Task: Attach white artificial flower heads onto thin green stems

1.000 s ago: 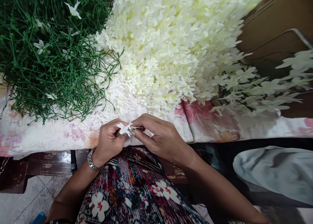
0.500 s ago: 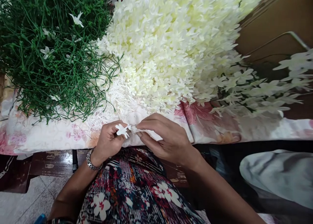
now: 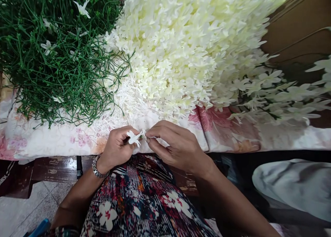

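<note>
Over the front edge of the cloth, my left hand [image 3: 119, 145] is closed in a pinch with a white artificial flower [image 3: 134, 138] at its fingertips. My right hand [image 3: 178, 144] faces it, thumb and forefinger pinched on a small white flower piece [image 3: 144, 135]. The two pieces meet or nearly meet between the hands, where a bit of green shows; whether they are joined is too small to tell. Behind the hands lie a pile of thin white stamens [image 3: 126, 100] and a large heap of cream-white artificial flowers [image 3: 178, 54].
Green artificial stems [image 3: 64, 64] form a tangled mound at the left, with a few white flowers among them. Finished-looking white flower sprays [image 3: 279, 92] lie at the right beside a brown cardboard box [image 3: 305, 30]. A floral cloth [image 3: 51, 140] covers the table. Pale fabric [image 3: 294, 185] shows at lower right.
The white flower in my left hand has shifted slightly right and turned, and the gap between my fingertips has narrowed. The view has moved slightly.
</note>
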`<action>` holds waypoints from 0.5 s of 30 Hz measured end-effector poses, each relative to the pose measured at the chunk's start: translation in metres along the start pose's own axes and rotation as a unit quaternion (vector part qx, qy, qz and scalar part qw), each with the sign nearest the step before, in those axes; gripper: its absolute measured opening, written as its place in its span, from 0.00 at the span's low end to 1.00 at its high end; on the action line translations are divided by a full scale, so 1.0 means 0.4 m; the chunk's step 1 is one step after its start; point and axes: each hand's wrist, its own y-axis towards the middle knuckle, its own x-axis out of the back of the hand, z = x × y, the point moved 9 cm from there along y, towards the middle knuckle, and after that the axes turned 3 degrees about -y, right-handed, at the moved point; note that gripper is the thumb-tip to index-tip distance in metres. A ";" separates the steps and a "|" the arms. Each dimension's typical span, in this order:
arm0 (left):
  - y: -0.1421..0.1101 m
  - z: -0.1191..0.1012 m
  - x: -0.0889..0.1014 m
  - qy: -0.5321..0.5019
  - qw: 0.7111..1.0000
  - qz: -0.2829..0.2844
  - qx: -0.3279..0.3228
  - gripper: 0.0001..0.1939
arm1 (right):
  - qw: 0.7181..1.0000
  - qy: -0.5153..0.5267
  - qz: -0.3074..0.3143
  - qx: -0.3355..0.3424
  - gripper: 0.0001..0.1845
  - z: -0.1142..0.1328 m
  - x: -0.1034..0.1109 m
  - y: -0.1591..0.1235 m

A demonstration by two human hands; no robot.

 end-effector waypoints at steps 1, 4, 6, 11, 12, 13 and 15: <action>0.000 0.001 0.000 0.009 1.000 0.000 0.001 0.05 | 1.000 -0.009 0.004 0.004 0.07 0.001 -0.003 0.000; -0.002 0.001 0.000 0.026 1.000 -0.002 -0.004 0.06 | 1.000 -0.024 0.010 0.015 0.06 0.003 -0.009 0.000; -0.003 0.000 -0.002 0.029 1.000 0.000 -0.010 0.07 | 0.999 -0.023 0.014 0.020 0.06 0.003 -0.014 0.001; -0.007 0.005 -0.008 0.047 0.999 0.008 -0.015 0.07 | 0.999 -0.016 0.033 0.017 0.06 -0.002 -0.024 0.000; -0.007 0.005 -0.009 0.049 0.999 0.009 -0.016 0.08 | 0.999 -0.013 0.037 0.014 0.07 -0.004 -0.026 0.000; -0.006 0.005 -0.011 0.051 0.999 0.011 -0.018 0.08 | 0.999 -0.010 0.041 0.011 0.07 -0.006 -0.027 -0.001; -0.006 0.004 -0.013 0.055 0.998 0.012 -0.022 0.09 | 0.999 -0.005 0.050 0.004 0.07 -0.010 -0.030 -0.002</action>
